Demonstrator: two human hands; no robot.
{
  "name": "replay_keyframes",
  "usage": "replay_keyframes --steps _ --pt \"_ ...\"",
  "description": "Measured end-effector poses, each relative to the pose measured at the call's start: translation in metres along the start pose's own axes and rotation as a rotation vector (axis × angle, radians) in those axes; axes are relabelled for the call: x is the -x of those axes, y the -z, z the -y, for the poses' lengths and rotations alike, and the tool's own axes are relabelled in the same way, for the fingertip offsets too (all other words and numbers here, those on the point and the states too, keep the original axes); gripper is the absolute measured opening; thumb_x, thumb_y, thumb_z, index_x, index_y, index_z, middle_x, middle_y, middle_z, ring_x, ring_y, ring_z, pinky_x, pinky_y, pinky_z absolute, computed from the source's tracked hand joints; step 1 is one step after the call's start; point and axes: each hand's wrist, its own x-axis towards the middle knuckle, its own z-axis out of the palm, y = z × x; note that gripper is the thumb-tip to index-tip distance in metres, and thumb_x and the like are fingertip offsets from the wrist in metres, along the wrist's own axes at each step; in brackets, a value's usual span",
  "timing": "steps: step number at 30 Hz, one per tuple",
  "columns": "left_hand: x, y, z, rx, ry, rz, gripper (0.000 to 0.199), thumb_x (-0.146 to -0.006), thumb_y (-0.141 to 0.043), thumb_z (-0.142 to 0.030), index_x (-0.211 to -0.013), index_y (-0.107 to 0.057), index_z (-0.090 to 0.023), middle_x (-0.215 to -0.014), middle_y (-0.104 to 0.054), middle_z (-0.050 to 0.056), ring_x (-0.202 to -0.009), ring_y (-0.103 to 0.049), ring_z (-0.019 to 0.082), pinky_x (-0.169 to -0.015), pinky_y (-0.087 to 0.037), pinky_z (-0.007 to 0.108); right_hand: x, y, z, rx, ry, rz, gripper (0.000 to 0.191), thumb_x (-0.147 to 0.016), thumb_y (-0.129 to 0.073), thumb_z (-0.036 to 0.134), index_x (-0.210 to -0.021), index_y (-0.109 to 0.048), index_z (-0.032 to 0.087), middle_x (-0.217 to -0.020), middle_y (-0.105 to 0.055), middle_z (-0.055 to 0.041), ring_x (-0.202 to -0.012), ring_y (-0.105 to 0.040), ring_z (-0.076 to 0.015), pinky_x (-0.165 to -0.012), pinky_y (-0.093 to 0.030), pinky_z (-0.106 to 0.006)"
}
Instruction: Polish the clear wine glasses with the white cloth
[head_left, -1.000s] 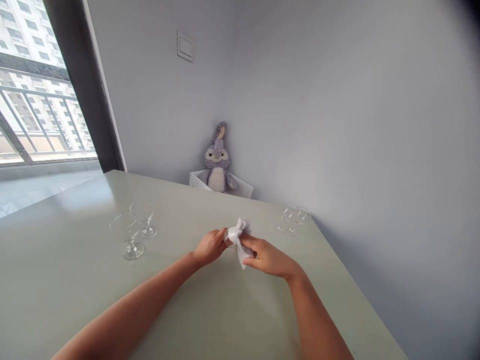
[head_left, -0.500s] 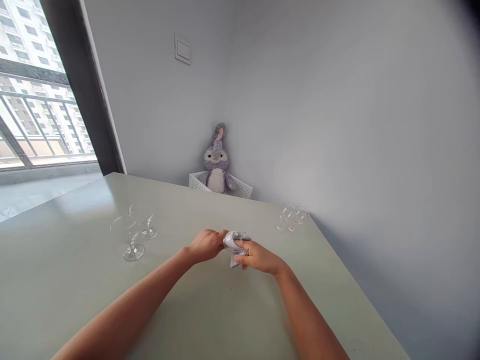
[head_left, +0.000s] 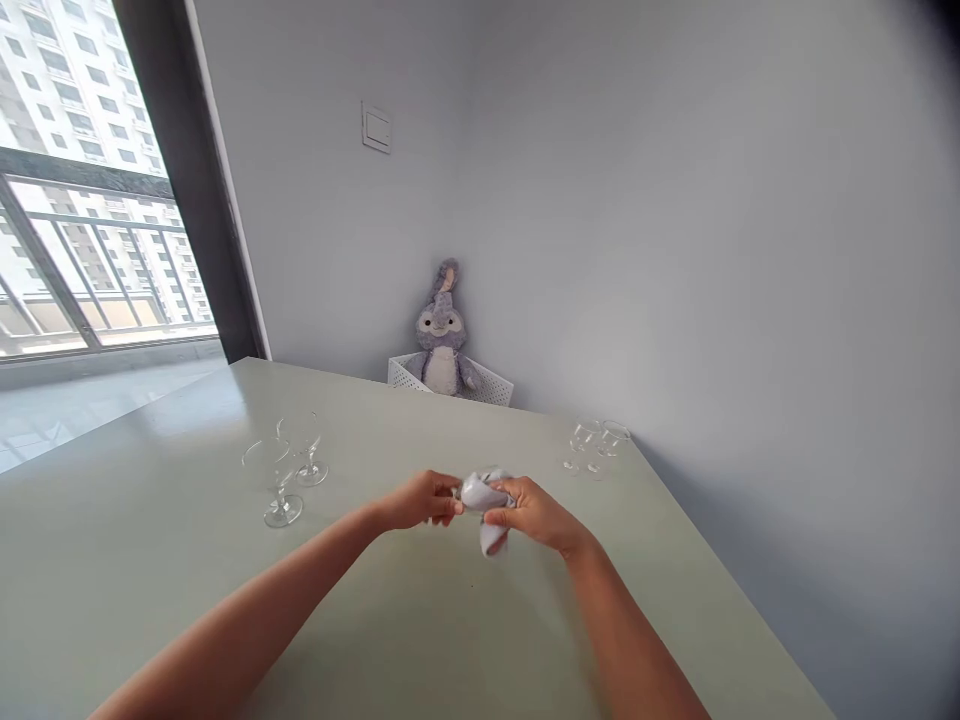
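Over the middle of the pale green table [head_left: 420,620], a glass [head_left: 478,493] lies sideways between my hands with a whitish cloth stuffed in its bowl. My left hand [head_left: 426,500] pinches the glass by its stem end. The cloth [head_left: 493,537] is gripped by my right hand [head_left: 534,512], whose fingers reach to the bowl's mouth; one end of it hangs below. How far the cloth goes into the bowl is partly hidden by my fingers.
Two stemmed glasses [head_left: 282,508] [head_left: 311,472] stand at the left. Two more [head_left: 584,440] [head_left: 613,436] are near the back right edge, by the wall. Behind the table, a plush rabbit [head_left: 442,345] sits in a white basket [head_left: 495,388].
The view has shifted, so the scene sits slightly lower and further right. My left fingers have changed their hold at the stem end, and the cloth's loose end hangs lower.
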Motion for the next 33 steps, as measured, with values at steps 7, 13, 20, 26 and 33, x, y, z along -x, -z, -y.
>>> replay_keyframes --steps 7,13,20,26,33 --pt "0.014 0.000 -0.021 -0.173 -0.031 -0.217 0.043 -0.081 -0.038 -0.053 -0.099 -0.058 -0.020 -0.079 -0.063 0.006 -0.071 -0.056 0.016 -0.064 -0.041 0.026 -0.003 -0.007 0.003 -0.134 -0.053 -0.153 0.029 -0.074 -0.059 0.037 -0.094 -0.061 0.015 -0.061 -0.063 -0.0014 -0.054 -0.062 -0.0181 -0.057 -0.048 -0.032" --pt "0.017 0.007 -0.027 -0.470 -0.044 -0.386 0.038 -0.079 -0.048 -0.049 -0.100 -0.059 -0.020 -0.065 -0.057 0.002 -0.065 -0.050 0.016 -0.063 -0.036 0.027 -0.009 -0.021 -0.002 -0.171 -0.014 -0.151 0.036 -0.072 -0.060 0.034 -0.104 -0.058 0.016 -0.069 -0.062 -0.0013 -0.056 -0.062 -0.0168 -0.060 -0.050 -0.033" --pt "0.032 0.022 -0.024 0.387 0.138 0.195 0.044 -0.076 -0.046 -0.055 -0.068 -0.057 -0.013 -0.051 -0.043 -0.003 -0.046 -0.036 0.008 -0.047 -0.029 0.022 0.006 -0.011 0.019 0.408 0.159 -0.027 0.027 -0.078 -0.049 0.019 -0.098 -0.067 0.028 -0.096 -0.064 0.0000 -0.094 -0.056 -0.0188 -0.081 -0.044 -0.031" --pt "0.026 0.018 -0.005 0.282 0.359 -0.119 0.042 -0.074 -0.047 -0.054 -0.085 -0.060 -0.016 -0.053 -0.047 -0.003 -0.045 -0.037 0.008 -0.048 -0.029 0.021 0.007 0.016 0.013 0.562 0.098 -0.525 0.038 -0.083 -0.042 0.024 -0.119 -0.053 0.028 -0.109 -0.062 -0.0023 -0.097 -0.056 -0.0218 -0.083 -0.044 -0.037" --pt "0.021 0.002 -0.005 -0.352 0.275 -0.343 0.014 -0.070 -0.049 -0.027 -0.060 -0.054 -0.019 -0.053 -0.052 -0.001 -0.048 -0.044 0.011 -0.048 -0.025 0.022 0.002 -0.037 0.019 0.915 0.405 -0.241 0.039 -0.086 -0.043 0.028 -0.126 -0.045 0.032 -0.129 -0.048 0.0013 -0.118 -0.040 -0.0250 -0.101 -0.025 -0.046"
